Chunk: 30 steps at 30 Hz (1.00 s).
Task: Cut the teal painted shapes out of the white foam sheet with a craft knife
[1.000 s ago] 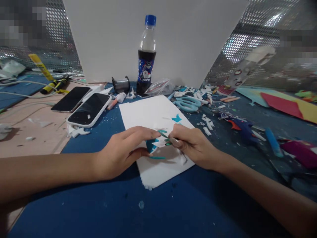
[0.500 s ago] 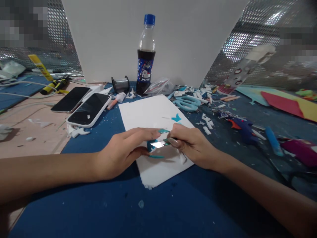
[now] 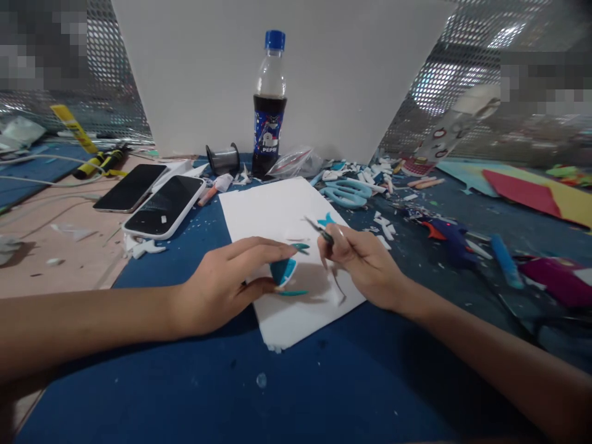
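My left hand [image 3: 231, 274] pinches a small teal piece with a white edge [image 3: 283, 271] between thumb and fingertips, just over a white sheet [image 3: 268, 213]. In my right hand [image 3: 363, 262] is a craft knife [image 3: 319, 229], its blade slanting up and to the left, apart from the teal piece. The knife's rear end is hidden in my fist. A thin curled white strip [image 3: 337, 290] lies on the sheet below my right hand. Behind that hand a small teal cut-out [image 3: 326, 219] rests near the sheet's right edge.
A Pepsi bottle [image 3: 269, 117] stands at the back beside a wire spool [image 3: 222, 160]. Light blue scissors [image 3: 346, 193] and white scraps [image 3: 382, 172] lie behind the sheet. Two phones [image 3: 164, 206] are at left, a glue gun [image 3: 456, 243] at right.
My right hand has drawn back to the right from the teal piece, and the knife blade now points up and away. My left hand has stayed nearly in place, the piece showing more.
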Motion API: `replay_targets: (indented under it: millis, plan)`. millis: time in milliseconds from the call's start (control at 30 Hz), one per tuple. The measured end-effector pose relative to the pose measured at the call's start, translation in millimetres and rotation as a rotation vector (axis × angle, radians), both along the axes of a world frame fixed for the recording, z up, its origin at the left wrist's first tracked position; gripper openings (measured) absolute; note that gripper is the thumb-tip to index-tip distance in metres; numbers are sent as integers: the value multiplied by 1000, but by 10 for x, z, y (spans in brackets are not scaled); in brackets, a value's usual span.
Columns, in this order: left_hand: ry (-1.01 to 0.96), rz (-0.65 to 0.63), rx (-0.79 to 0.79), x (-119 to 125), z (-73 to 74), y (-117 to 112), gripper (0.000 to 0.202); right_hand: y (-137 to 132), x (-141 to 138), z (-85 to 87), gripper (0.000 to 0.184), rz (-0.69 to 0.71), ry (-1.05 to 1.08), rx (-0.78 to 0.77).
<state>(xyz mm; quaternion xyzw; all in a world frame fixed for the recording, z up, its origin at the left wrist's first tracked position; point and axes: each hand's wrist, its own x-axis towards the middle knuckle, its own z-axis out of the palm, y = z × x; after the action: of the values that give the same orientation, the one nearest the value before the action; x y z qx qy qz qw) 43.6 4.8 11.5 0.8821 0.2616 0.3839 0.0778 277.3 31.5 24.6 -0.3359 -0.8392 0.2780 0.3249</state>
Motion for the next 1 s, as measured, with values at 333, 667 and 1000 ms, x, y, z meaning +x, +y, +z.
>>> replay_targets:
  millis: [333,667,1000]
  plan:
    - [7,85,11,10,-3,24,23,-17,-64,71,54,-118,310,-427]
    - [-33,118,11,36,36,45,24,-183,-144,138,27,-74,84,-506]
    - [-33,96,53,24,-21,55,27,-226,-181,153,27,-76,68,-575]
